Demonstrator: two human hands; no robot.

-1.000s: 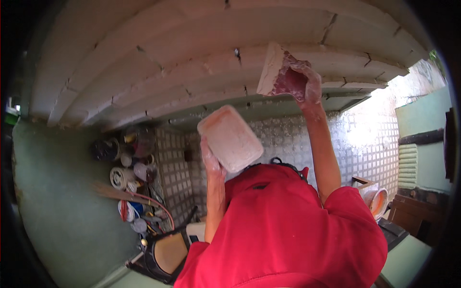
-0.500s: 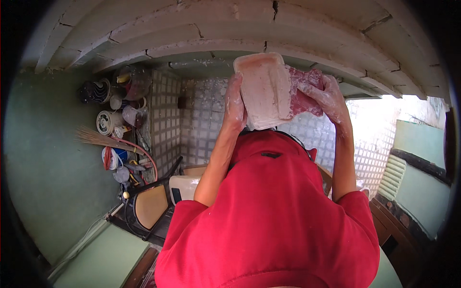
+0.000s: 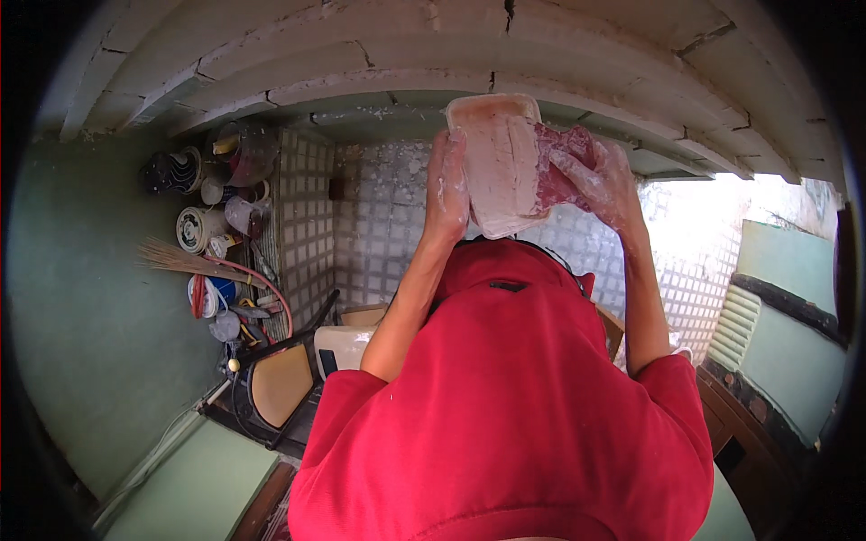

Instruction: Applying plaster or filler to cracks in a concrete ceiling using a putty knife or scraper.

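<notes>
A shallow rectangular tray [image 3: 460, 110] is raised in front of me, with pale, wet-looking plaster [image 3: 502, 171] spread across it. My left hand [image 3: 446, 185] is closed on the tray's left edge, fingers curled beneath it out of sight. In my right hand [image 3: 603, 183] is a dark red flat spreader [image 3: 561, 167], pinched between thumb and fingers. Its ragged, plaster-smeared edge lies against the plaster on the tray's right side. White residue coats both hands.
Cracked pale beams [image 3: 379, 83] run overhead. Against the left wall stand buckets [image 3: 200, 230], a stick broom [image 3: 185, 260] and a red hose [image 3: 281, 302]. A tan-backed chair [image 3: 280, 385] is at lower left, above a tiled floor [image 3: 379, 225].
The tray has shifted slightly right and tilted a little. My right hand and the spreader have moved slightly left, and the spreader now covers more of the tray's right side.
</notes>
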